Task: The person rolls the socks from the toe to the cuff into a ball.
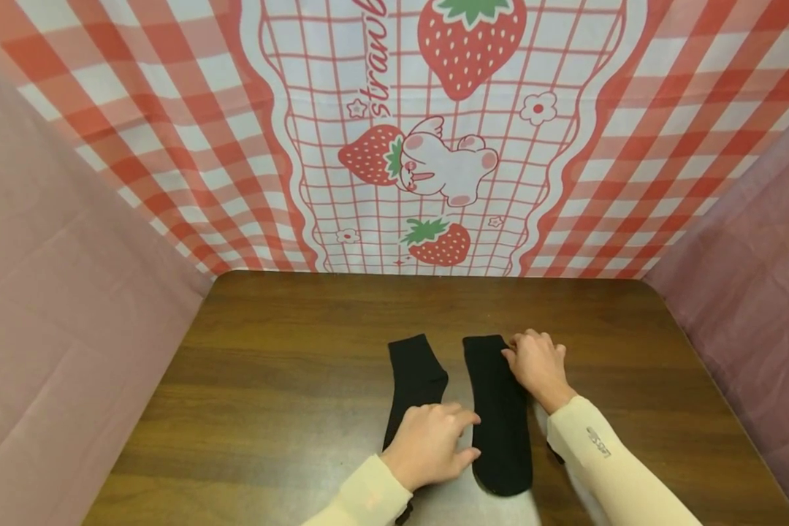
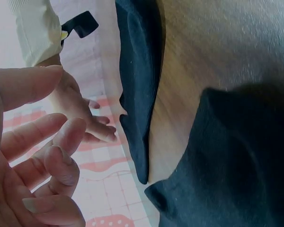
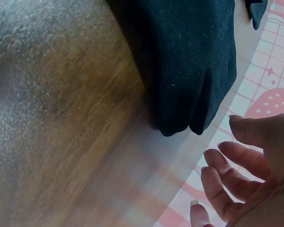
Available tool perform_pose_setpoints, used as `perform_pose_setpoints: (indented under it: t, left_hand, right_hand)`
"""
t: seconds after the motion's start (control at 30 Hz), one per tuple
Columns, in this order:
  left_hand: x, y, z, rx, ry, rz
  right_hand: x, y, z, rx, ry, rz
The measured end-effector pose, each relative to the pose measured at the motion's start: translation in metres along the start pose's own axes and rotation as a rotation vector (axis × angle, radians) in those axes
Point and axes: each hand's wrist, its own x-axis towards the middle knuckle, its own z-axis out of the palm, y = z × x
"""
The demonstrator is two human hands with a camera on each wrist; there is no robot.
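I work at a brown wood-grained table [image 1: 237,394], its far corners rounded and its top shiny, with a pale gleam near me; behind it hangs a printed cloth [image 1: 191,131], red-and-white checked at the sides, with strawberries [image 1: 471,44] and a white cartoon animal [image 1: 447,164] on a gridded middle, and plain pinkish drapes [image 1: 72,292] close in both sides. From my head I see both my cream sleeves [image 1: 605,453], with dark lettering on the right one, and I look down on the backs of my hands. The left wrist view gives me the inside of my left hand [image 1: 430,446], its fingers [image 2: 31,137] loosely bent, apart and pinching nothing, and a black fitting [image 2: 80,24] by my other cuff that is mostly hidden from above. The right wrist view shows my right hand [image 1: 538,364] with fingers gently bent, thumb set apart, holding nothing. Two black socks lie on the table, side by side with a gap between. The left sock [image 1: 416,365] bends at a heel pointing right, its foot partly covered by my left hand; the right sock [image 1: 500,416] lies nearly straight, rounded end towards me, its far end, just beside my right hand, parted by a crease into two lobes.
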Motion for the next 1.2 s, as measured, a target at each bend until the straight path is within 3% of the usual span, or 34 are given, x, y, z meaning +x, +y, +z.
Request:
perform_pose_setpoints:
  t: [0.5, 1.2]
  left_hand:
    - [0.003, 0.011, 0.012, -0.028, -0.115, 0.053]
    - [0.002, 0.025, 0.030, 0.027, -0.197, 0.167]
  right_hand:
    - [0.001, 0.000, 0.001, -0.002, -0.035, 0.036]
    - [0.003, 0.004, 0.009, 0.001, -0.039, 0.063]
